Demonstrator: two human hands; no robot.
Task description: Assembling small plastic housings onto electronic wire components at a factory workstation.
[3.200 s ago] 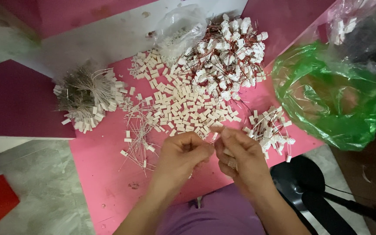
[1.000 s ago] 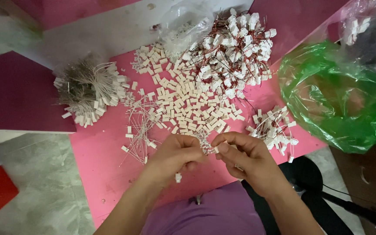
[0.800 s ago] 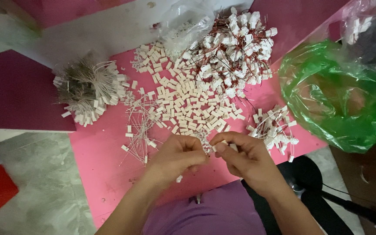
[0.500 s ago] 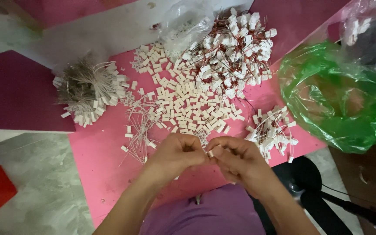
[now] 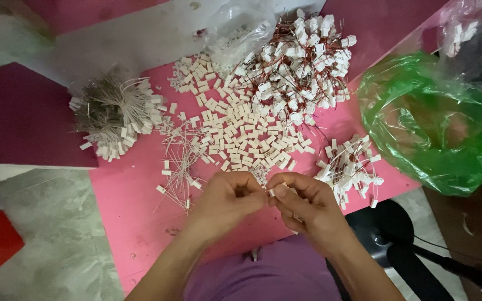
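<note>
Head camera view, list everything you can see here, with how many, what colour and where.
pink tabletop: one, pink, centre
loose small white plastic blocks: many, white, mid-table
white blocks with red wires: one heap, top centre
bundle of thin grey wires with white ends: one, left
loose thin wire pieces: several, left of centre
small pile of wired white blocks: one, right
green plastic bag: one, right
clear plastic bag: one, top
left hand: pinching, bottom centre
right hand: pinching a small white piece

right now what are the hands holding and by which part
The right hand pinches a small white block at its end with its fingertips; the left hand meets it, its own hold hidden.
</note>
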